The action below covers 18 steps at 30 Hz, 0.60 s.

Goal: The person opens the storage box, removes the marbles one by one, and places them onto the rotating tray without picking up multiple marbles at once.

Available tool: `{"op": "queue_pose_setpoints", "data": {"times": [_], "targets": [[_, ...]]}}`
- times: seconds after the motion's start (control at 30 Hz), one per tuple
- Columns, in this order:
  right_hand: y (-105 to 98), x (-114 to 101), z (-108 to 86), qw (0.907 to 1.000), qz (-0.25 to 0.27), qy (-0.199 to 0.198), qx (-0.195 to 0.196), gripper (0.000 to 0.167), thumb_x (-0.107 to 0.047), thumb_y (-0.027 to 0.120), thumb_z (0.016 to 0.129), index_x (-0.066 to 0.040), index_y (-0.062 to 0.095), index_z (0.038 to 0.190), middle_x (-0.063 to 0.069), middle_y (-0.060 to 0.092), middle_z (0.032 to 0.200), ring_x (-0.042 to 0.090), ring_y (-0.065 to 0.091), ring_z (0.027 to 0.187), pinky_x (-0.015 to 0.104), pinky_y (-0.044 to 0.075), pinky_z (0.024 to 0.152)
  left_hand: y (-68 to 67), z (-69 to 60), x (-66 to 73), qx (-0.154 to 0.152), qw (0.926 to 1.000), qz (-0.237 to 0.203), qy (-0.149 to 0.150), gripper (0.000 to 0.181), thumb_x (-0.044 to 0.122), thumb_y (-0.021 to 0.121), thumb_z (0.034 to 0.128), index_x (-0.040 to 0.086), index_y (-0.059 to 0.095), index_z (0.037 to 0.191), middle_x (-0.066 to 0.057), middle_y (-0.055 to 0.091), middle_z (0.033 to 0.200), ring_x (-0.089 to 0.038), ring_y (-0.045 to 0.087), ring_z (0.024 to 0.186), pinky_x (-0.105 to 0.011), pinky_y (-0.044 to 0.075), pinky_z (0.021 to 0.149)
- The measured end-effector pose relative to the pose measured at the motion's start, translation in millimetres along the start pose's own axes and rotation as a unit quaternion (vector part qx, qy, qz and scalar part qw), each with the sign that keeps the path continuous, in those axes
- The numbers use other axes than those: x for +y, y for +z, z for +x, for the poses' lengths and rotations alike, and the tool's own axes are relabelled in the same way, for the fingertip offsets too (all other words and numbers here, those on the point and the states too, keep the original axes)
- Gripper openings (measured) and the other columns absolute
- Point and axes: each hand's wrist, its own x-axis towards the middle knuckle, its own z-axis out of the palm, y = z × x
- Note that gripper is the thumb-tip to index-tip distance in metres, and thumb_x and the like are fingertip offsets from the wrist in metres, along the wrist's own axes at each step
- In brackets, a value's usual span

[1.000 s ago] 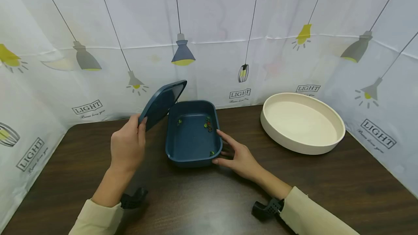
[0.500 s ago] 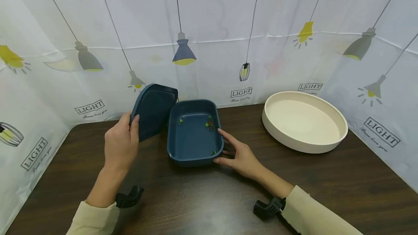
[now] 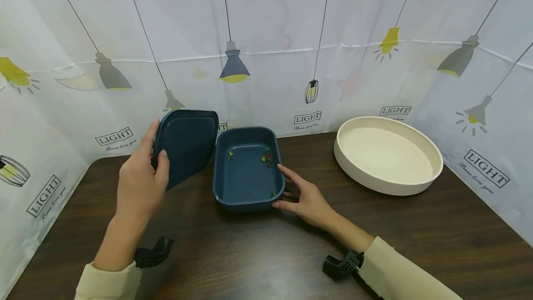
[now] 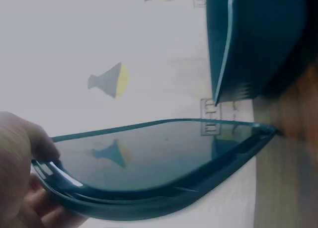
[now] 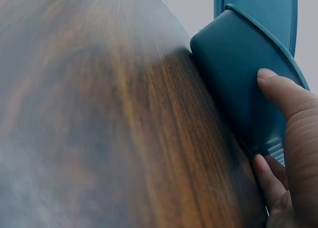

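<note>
A dark blue box (image 3: pixel 248 170) stands uncovered on the table, with small green and red bits (image 3: pixel 267 157) on its floor. To its left, the left hand (image 3: pixel 141 179) grips a matching blue lid (image 3: pixel 187 145) by its left edge and holds it up steeply tilted. The left wrist view shows the thumb on one face of the lid (image 4: pixel 149 158), other fingers behind. The right hand (image 3: pixel 310 205) touches the box's near right corner; in the right wrist view its thumb lies against the wall of the box (image 5: pixel 238 64) and its fingertips are low at the base.
A round cream tray (image 3: pixel 387 156) stands at the back right of the dark wooden table (image 3: pixel 233 253). A white curtain (image 3: pixel 275 22) printed with lamps hangs behind the table and along its sides.
The left hand has moved left with the lid, away from the box, and the lid has turned so that its broad face shows more. The right hand and box have stayed in place.
</note>
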Motion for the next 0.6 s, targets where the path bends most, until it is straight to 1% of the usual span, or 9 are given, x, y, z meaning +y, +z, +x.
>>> {"op": "queue_pose_setpoints", "data": {"times": [0.1, 0.17, 0.2, 0.27, 0.33, 0.37, 0.47, 0.53, 0.6], "targets": [[0, 0, 0.5, 1.0, -0.001, -0.001, 0.0, 0.094, -0.014, 0.085, 0.082, -0.018, 0.033, 0.159, 0.014, 0.04, 0.161, 0.034, 0.05, 0.141, 0.035, 0.056, 0.096, -9.7, 3.2, -3.3, -0.007, 0.9996, 0.011, -0.024, 0.063, 0.002, 0.058, 0.094, 0.016, 0.044, 0.154, -0.026, 0.07, 0.109, -0.034, 0.064, 0.065, -0.025, 0.041, 0.052], [0, -1, 0.8, 1.0, -0.002, -0.001, 0.0, 0.094, -0.015, 0.086, 0.081, -0.019, 0.033, 0.159, 0.013, 0.04, 0.161, 0.033, 0.05, 0.141, 0.034, 0.056, 0.097, -15.5, 5.3, -5.6, -0.006, 0.9988, 0.02, -0.045, 0.061, 0.003, 0.058, 0.0928, 0.018, 0.048, 0.151, -0.025, 0.071, 0.109, -0.031, 0.063, 0.066, -0.02, 0.037, 0.052], [0, -1, 0.9, 1.0, -0.002, -0.001, 0.0, 0.095, -0.016, 0.086, 0.081, -0.019, 0.033, 0.159, 0.013, 0.04, 0.16, 0.033, 0.051, 0.141, 0.035, 0.056, 0.097, -18.7, 6.1, -6.8, -0.008, 0.9981, 0.025, -0.057, 0.059, 0.004, 0.057, 0.0928, 0.019, 0.051, 0.149, -0.024, 0.071, 0.109, -0.026, 0.06, 0.062, -0.019, 0.034, 0.053], [0, -1, 1.0, 1.0, -0.003, 0.0, -0.001, 0.095, -0.018, 0.087, 0.08, -0.019, 0.033, 0.159, 0.013, 0.04, 0.161, 0.033, 0.051, 0.14, 0.035, 0.056, 0.097, -24.1, 7.2, -9.8, -0.013, 0.9965, 0.036, -0.075, 0.053, 0.005, 0.057, 0.0935, 0.02, 0.057, 0.145, -0.022, 0.071, 0.112, -0.018, 0.052, 0.055, -0.02, 0.032, 0.05], [0, -2, 0.9, 1.0, -0.004, 0.001, -0.002, 0.096, -0.019, 0.087, 0.08, -0.019, 0.033, 0.159, 0.013, 0.04, 0.16, 0.033, 0.051, 0.14, 0.036, 0.056, 0.098, -28.7, 8.2, -12.6, -0.02, 0.995, 0.051, -0.084, 0.047, 0.006, 0.058, 0.0942, 0.018, 0.062, 0.14, -0.021, 0.071, 0.116, -0.015, 0.044, 0.05, -0.023, 0.031, 0.047], [0, -2, 0.7, 1.0, -0.004, 0.002, -0.002, 0.096, -0.019, 0.087, 0.08, -0.019, 0.033, 0.159, 0.013, 0.04, 0.16, 0.033, 0.051, 0.14, 0.036, 0.056, 0.098, -31.0, 8.7, -14.2, -0.028, 0.9941, 0.055, -0.089, 0.045, 0.007, 0.059, 0.0948, 0.017, 0.063, 0.139, -0.021, 0.071, 0.118, -0.016, 0.048, 0.051, -0.022, 0.031, 0.047], [0, -2, 0.5, 1.0, -0.005, 0.003, -0.001, 0.096, -0.019, 0.087, 0.08, -0.019, 0.033, 0.159, 0.014, 0.04, 0.161, 0.033, 0.05, 0.141, 0.036, 0.056, 0.098, -36.6, 9.8, -17.8, -0.063, 0.9901, 0.07, -0.104, 0.044, 0.01, 0.06, 0.0962, 0.016, 0.062, 0.14, -0.023, 0.068, 0.125, -0.021, 0.049, 0.05, -0.025, 0.031, 0.043], [0, -1, 0.5, 1.0, -0.006, 0.004, -0.001, 0.096, -0.02, 0.087, 0.08, -0.019, 0.033, 0.159, 0.014, 0.04, 0.161, 0.033, 0.05, 0.141, 0.036, 0.056, 0.097, -39.8, 10.3, -20.4, -0.088, 0.9861, 0.081, -0.115, 0.045, 0.011, 0.062, 0.0965, 0.014, 0.06, 0.142, -0.025, 0.068, 0.121, -0.022, 0.047, 0.051, -0.027, 0.03, 0.043], [0, -1, 0.5, 1.0, -0.008, 0.006, -0.001, 0.096, -0.02, 0.087, 0.08, -0.02, 0.033, 0.159, 0.014, 0.04, 0.161, 0.032, 0.05, 0.141, 0.036, 0.056, 0.097, -42.6, 10.2, -23.8, -0.125, 0.9794, 0.091, -0.13, 0.048, 0.012, 0.062, 0.0969, 0.014, 0.057, 0.145, -0.027, 0.067, 0.12, -0.019, 0.039, 0.046, -0.03, 0.028, 0.042]]}}
